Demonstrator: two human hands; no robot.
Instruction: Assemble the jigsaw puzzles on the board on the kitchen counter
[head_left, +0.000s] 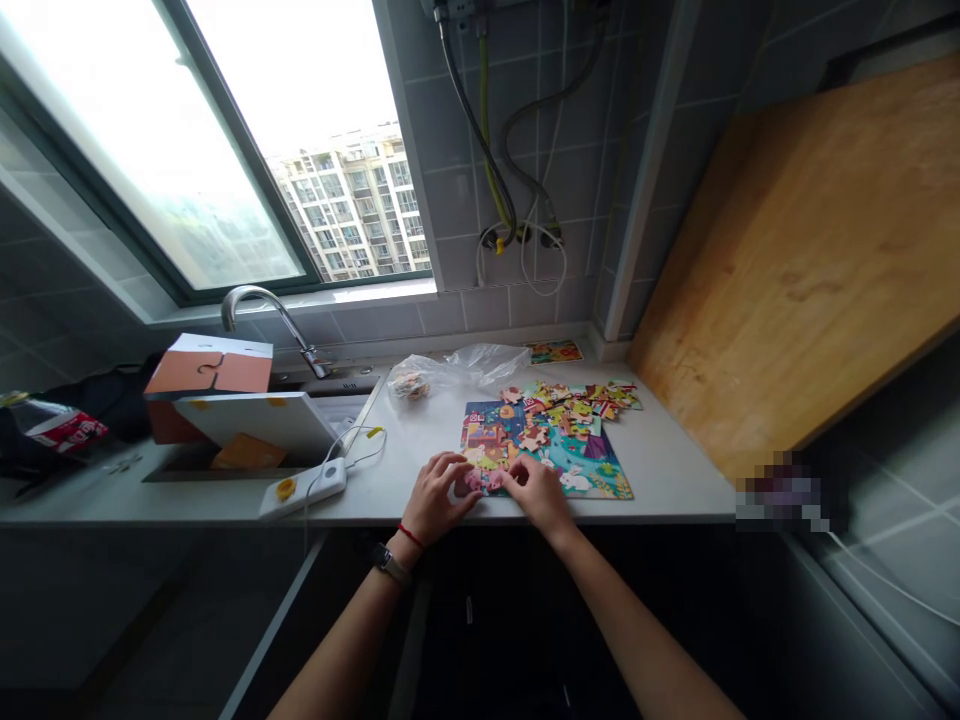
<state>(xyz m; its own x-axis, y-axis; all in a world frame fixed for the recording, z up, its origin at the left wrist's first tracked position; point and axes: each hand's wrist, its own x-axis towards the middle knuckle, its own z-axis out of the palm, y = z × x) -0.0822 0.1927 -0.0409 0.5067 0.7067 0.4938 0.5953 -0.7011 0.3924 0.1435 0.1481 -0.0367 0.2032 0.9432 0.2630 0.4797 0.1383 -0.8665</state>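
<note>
A colourful jigsaw puzzle (624,480) lies near the counter's front edge, partly covered by loose pieces. At its lower left corner, my left hand (436,497) curls its thumb and fingers around a pink puzzle piece (472,480). My right hand (538,492) pinches at the pink pieces just beside it, thumb and index finger together; the fingertips partly hide what they grip. Behind both hands, a heap of loose puzzle pieces (574,408) spreads over the upper part of the picture and onto the counter.
A clear plastic bag (480,365) with pieces lies behind the puzzle, near a small picture card (555,352). Left of my hands sits a white power strip (319,486). The sink holds boxes (259,425) under a tap (277,305). A wooden board (810,270) leans at right.
</note>
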